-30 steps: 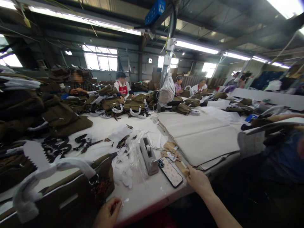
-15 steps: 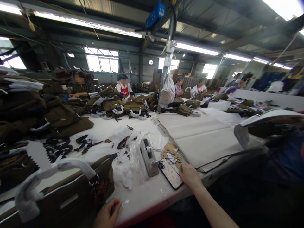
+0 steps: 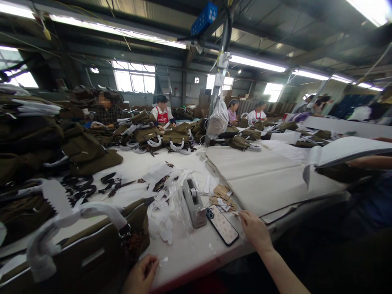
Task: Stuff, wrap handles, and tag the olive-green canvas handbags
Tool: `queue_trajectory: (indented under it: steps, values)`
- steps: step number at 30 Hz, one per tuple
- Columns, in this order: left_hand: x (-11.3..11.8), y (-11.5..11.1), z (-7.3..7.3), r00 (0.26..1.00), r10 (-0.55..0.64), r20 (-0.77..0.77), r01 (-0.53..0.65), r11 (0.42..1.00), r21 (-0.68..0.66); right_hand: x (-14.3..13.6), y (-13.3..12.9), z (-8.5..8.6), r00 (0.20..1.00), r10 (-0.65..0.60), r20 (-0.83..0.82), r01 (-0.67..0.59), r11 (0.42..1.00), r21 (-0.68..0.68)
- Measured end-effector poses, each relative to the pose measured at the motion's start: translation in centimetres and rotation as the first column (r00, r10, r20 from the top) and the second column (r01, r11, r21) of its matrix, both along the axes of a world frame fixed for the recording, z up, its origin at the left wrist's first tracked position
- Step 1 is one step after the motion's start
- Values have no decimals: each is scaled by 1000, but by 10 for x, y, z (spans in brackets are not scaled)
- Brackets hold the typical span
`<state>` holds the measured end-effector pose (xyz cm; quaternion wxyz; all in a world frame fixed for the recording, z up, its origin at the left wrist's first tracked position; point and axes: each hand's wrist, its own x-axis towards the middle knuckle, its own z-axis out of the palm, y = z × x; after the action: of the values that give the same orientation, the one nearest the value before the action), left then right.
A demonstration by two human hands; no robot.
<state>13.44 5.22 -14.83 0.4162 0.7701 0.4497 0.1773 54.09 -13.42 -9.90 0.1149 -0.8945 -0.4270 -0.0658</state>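
Note:
My right hand (image 3: 256, 231) is closed at the table's front edge, its fingertips pinched on something small and pale that I cannot make out. Brown paper tags (image 3: 223, 197) lie just beyond it. Left of that hand rests a phone (image 3: 223, 225) in a patterned case, beside a grey tape dispenser (image 3: 194, 204). My left hand (image 3: 142, 274) is closed at the near edge, with a small white scrap (image 3: 163, 260) by its fingertips. An olive bag (image 3: 104, 249) with white-wrapped handles stands to its left.
White paper pieces and clear plastic (image 3: 179, 204) lie behind the left hand. A pole (image 3: 218, 77) rises from the table (image 3: 134, 161). Olive bags are piled left and behind. Several people sit across; another person's arm (image 3: 370, 162) holds a white sheet at right.
My right hand has drawn back from the tags, slightly right of the phone, with something small between its fingertips. The white sheet at the far right has shifted. The view has moved slightly.

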Motion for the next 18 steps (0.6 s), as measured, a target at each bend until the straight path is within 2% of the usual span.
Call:
queue_trajectory:
  steps: [6,9,13,18]
  values:
    - [-3,1,-1,1000,-7,-14,7,1000,-2,8,7,7,993,-65,-96,70,996,49]
    - [-4,0,0,1000,-10,-1,10,1000,4,5,10,8,993,-42,-111,45,999,25]
    - [-4,0,-2,1000,-29,5,28,1000,13,-6,11,3,994,0,-107,-2,1000,-21]
    - [-5,2,-7,1000,-31,-6,31,999,16,-5,13,-5,997,-42,-66,41,999,-16]
